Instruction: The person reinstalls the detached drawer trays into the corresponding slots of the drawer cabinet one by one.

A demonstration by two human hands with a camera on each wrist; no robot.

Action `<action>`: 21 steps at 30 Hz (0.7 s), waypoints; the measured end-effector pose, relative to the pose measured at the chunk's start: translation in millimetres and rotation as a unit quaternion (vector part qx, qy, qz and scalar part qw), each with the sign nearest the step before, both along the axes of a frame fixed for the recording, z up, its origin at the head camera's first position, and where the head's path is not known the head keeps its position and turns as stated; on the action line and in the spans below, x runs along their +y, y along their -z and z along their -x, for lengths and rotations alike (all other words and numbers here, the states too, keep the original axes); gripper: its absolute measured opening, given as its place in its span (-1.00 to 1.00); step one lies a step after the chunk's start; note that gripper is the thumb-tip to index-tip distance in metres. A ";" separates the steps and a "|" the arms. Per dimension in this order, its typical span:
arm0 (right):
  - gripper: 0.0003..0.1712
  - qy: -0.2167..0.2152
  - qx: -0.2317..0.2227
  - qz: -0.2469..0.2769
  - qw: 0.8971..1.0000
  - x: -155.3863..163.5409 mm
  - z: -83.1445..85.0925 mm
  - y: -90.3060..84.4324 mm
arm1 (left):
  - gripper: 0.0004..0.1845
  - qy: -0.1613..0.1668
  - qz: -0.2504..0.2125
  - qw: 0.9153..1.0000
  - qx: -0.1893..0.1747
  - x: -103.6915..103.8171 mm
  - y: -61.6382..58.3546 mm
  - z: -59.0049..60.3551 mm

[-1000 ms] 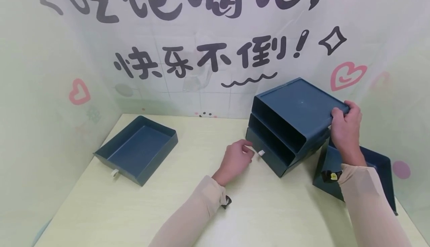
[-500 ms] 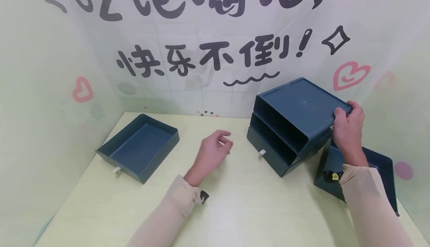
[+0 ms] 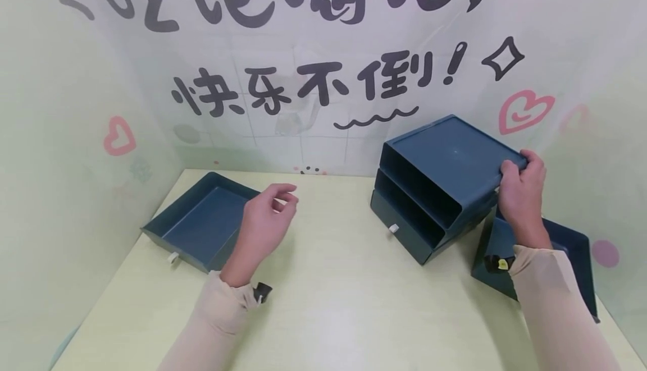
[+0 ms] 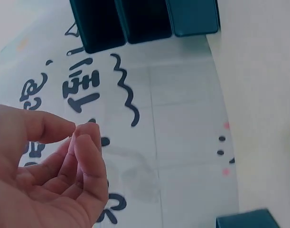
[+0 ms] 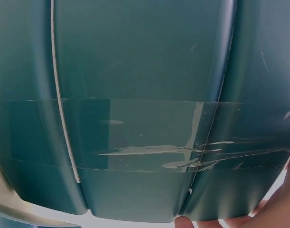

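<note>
On the right of the table stands a dark blue drawer cabinet (image 3: 455,155) of three stacked units, its two upper slots without drawers. A drawer with a small white tab (image 3: 393,228) fills the bottom slot. My right hand (image 3: 524,194) grips the cabinet's top at its right corner; in the right wrist view, fingertips (image 5: 183,222) show at the edge of its taped side. My left hand (image 3: 263,225) hovers in front of a loose blue drawer (image 3: 202,225) at the left, hiding part of it. Its fingers curl loosely toward the thumb and hold nothing.
Another loose drawer (image 3: 568,247) lies behind my right forearm, partly hidden, near the table's right edge. A printed cloth (image 3: 283,34) with dark lettering hangs along the back. The pale table (image 3: 333,303) stretches between the cabinet and the left drawer.
My left hand has moved left, from beside the cabinet's bottom tab to the loose drawer on the left. My right hand keeps its grip, and the cabinet stands where it was.
</note>
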State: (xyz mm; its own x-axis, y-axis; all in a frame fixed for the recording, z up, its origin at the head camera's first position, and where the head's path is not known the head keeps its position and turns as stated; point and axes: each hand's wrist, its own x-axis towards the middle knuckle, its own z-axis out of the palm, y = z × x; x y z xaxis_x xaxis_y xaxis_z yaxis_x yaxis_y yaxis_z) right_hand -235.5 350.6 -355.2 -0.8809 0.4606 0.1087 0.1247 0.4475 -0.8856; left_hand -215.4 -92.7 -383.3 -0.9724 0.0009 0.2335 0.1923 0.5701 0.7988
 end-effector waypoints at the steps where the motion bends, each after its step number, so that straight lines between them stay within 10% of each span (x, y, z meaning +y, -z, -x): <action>1: -0.23 0.000 0.000 0.001 1.000 -0.5 0.1 -0.2 | -0.69 -0.005 0.005 1.000 0.001 -5.7 -0.8 -1.3; 21: -0.22 0.008 0.011 -0.010 1.000 0.9 2.3 -0.2 | -0.71 -0.113 0.089 0.990 0.013 -82.8 -3.3 -30.4</action>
